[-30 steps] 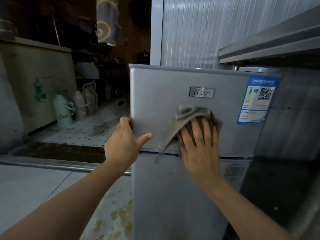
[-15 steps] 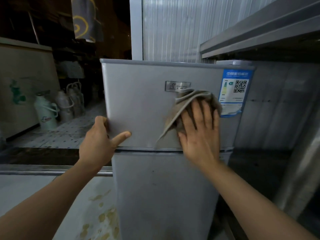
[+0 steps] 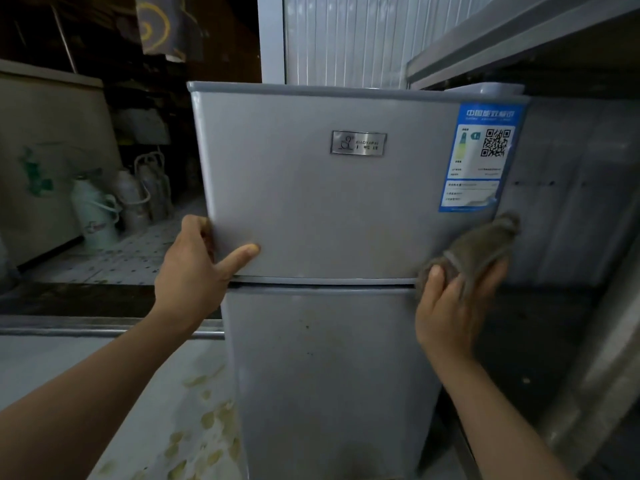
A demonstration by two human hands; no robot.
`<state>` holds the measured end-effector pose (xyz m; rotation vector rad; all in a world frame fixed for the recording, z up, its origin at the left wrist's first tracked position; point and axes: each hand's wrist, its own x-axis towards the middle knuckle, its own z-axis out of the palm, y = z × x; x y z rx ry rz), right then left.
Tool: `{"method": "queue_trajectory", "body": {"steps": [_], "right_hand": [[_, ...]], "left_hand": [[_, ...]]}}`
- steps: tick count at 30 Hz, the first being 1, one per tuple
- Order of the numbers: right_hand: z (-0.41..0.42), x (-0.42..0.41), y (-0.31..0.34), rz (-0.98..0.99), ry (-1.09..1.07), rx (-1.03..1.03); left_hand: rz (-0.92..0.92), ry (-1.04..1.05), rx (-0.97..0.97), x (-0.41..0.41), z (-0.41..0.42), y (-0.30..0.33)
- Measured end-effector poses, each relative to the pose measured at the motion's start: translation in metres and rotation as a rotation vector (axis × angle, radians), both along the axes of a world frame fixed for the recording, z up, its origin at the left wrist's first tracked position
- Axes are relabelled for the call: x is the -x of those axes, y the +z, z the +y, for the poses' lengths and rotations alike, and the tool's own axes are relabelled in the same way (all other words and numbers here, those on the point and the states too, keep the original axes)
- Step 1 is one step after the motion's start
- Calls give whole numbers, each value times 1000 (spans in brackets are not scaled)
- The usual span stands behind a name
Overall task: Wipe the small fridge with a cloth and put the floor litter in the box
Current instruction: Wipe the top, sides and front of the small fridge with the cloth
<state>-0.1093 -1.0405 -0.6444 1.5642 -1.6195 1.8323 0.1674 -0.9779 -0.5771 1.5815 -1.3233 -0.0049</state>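
A small grey two-door fridge (image 3: 325, 209) stands straight ahead, with a metal badge and a blue energy label on its upper door. My left hand (image 3: 194, 271) grips the upper door's lower left edge, fingers round the side and thumb on the front. My right hand (image 3: 450, 306) holds a bunched grey-brown cloth (image 3: 481, 247) against the upper door's lower right corner, just under the label. The lower door shows brownish smudges. No box or litter piece is clearly in view.
A metal shelf (image 3: 519, 39) juts out above the fridge on the right. At left stand a white chest freezer (image 3: 48, 161) and several thermos jugs (image 3: 97, 216) on a tiled floor. A metal threshold rail (image 3: 86, 329) crosses the floor; yellowish stains (image 3: 207, 420) mark the floor near the fridge's base.
My right hand has swept the cloth from the middle of the upper door down and right to its lower right corner. My left hand stays on the door's left edge.
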Motion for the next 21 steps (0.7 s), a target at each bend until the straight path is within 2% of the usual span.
{"method": "queue_trajectory", "body": {"steps": [3,6,10,14,16,19,21], "right_hand": [[4,9,-34,-49,70,-163],[-1,12,-14,2,43,-67],[-13,6,31,-77,26,68],[-17,4,-17,9,-21,25],[-13,1,-44,-12,43,38],[-8,-15,-39,-128,31,138],[0,-40,-33,-66,-5,183]], "left_hand": [[39,-36,0,3,3,2],[107,-64,9,7,7,0],[136,-17,3,9,9,-23],[148,-16,17,4,4,-36],[126,-29,24,1,2,-35],[98,-35,37,0,0,-36],[97,-32,41,0,1,-37]]}}
